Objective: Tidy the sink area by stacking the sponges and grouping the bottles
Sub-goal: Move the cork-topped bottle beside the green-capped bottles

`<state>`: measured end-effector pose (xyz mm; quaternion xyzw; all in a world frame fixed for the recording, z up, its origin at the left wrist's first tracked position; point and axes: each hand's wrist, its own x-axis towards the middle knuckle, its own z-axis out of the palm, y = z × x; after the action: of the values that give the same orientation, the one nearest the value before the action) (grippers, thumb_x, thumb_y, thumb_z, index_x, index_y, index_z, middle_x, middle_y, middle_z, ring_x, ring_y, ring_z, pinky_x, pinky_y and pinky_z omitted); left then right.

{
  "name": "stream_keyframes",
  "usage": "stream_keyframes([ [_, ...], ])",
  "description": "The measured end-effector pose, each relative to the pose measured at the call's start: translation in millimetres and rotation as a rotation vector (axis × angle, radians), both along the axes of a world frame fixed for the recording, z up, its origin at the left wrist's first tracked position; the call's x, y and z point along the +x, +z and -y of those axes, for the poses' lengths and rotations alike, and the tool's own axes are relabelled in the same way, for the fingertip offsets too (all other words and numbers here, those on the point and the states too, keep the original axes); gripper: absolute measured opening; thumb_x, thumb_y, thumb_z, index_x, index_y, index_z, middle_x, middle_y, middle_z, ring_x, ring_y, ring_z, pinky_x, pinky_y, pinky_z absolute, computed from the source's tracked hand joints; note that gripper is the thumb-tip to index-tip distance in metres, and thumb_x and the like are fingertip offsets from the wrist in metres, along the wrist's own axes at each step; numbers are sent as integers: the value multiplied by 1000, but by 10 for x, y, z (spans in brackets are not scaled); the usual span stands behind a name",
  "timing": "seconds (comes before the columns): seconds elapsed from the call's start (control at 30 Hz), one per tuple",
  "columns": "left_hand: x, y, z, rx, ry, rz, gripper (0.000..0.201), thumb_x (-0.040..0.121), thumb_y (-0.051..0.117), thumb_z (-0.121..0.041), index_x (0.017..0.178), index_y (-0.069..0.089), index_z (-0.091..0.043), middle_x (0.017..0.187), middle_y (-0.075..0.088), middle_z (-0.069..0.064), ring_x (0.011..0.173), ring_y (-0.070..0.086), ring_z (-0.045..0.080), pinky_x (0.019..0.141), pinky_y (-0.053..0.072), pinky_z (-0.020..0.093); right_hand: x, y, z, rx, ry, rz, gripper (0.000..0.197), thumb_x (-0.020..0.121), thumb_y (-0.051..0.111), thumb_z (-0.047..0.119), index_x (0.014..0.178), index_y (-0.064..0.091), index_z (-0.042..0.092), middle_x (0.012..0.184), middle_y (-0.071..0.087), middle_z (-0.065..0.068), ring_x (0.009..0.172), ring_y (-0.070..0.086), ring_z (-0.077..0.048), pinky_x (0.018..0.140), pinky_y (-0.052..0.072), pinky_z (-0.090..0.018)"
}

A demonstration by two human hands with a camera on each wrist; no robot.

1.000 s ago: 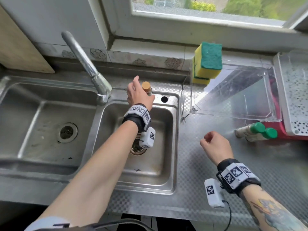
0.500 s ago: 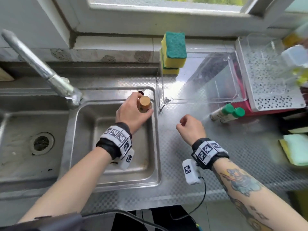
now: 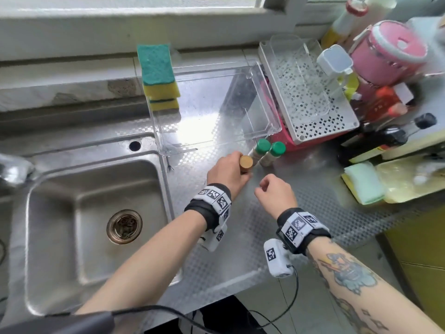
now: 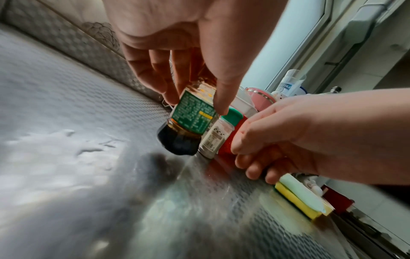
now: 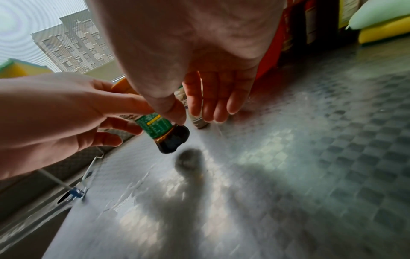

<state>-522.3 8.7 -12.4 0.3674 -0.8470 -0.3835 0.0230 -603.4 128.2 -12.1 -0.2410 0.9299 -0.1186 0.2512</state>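
My left hand (image 3: 237, 165) grips a small brown bottle (image 3: 246, 162) with a tan cap, a green label and dark liquid. It holds the bottle tilted, just above the steel counter, right beside two green-capped bottles (image 3: 263, 150) that stand together. In the left wrist view the thumb and fingers (image 4: 155, 82) pinch the brown bottle (image 4: 190, 121), whose base hangs over its shadow. My right hand (image 3: 261, 186) hovers close by with loosely curled fingers and holds nothing. Two yellow-green sponges (image 3: 159, 75) are stacked at the back ledge. Another sponge (image 3: 363, 184) lies at the right.
A clear plastic box (image 3: 265, 112) sits just behind the bottles. The sink basin (image 3: 72, 237) is at the left. A white perforated tray (image 3: 325, 121), a pink container (image 3: 387, 51) and dark bottles (image 3: 385, 138) crowd the right side.
My left hand has carried the brown bottle from behind the sink rightward to the counter beside the green-capped bottles. The right hand has stayed hovering nearby.
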Motion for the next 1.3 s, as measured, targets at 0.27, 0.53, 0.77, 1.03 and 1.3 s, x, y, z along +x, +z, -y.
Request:
stream_keyframes([
  [0.27, -413, -80, 133, -15, 114, 43, 32, 82, 65, -25, 112, 56, -16, 110, 66, 9, 102, 63, 32, 82, 53, 40, -227, -63, -145, 0, -17, 26, 20, 81, 60, 27, 98, 61, 17, 104, 69, -6, 100, 61, -30, 83, 48, -35],
  [0.53, -393, -106, 109, 122, 171, 61, 56, 80, 69, -25, 129, 45, -14, 122, 64, 13, 113, 60, 33, 88, 48, 37, -266, -41, -106, 14, 27, 48, 20, 81, 59, 28, 97, 61, 18, 104, 68, -5, 100, 61, -29, 84, 48, -36],
  [0.77, -182, -75, 121, 106, 131, 87, 65, 79, 72, -27, 134, 40, -12, 132, 55, 12, 120, 55, 32, 97, 47, 42, -312, 45, 48, -118, -140, 78, 39, 83, 63, 28, 116, 55, 10, 108, 70, -11, 108, 62, -31, 90, 45, -34],
  [1.03, -339, -92, 230, 211, 134, -13, 66, 74, 75, -20, 134, 49, -15, 128, 63, 12, 119, 58, 29, 98, 43, 29, -644, -47, 197, -202, -283, 123, 57, 82, 71, 35, 128, 49, 10, 127, 62, -17, 119, 56, -36, 96, 41, -34],
  [1.3, -469, -187, 239, 264, 117, -20, 48, 68, 79, -27, 113, 61, -25, 111, 70, 5, 101, 63, 25, 80, 42, 24, -787, -294, 317, -269, -296, 208, 71, 47, 78, 47, 107, 50, 24, 105, 70, -9, 96, 68, -34, 85, 57, -49],
])
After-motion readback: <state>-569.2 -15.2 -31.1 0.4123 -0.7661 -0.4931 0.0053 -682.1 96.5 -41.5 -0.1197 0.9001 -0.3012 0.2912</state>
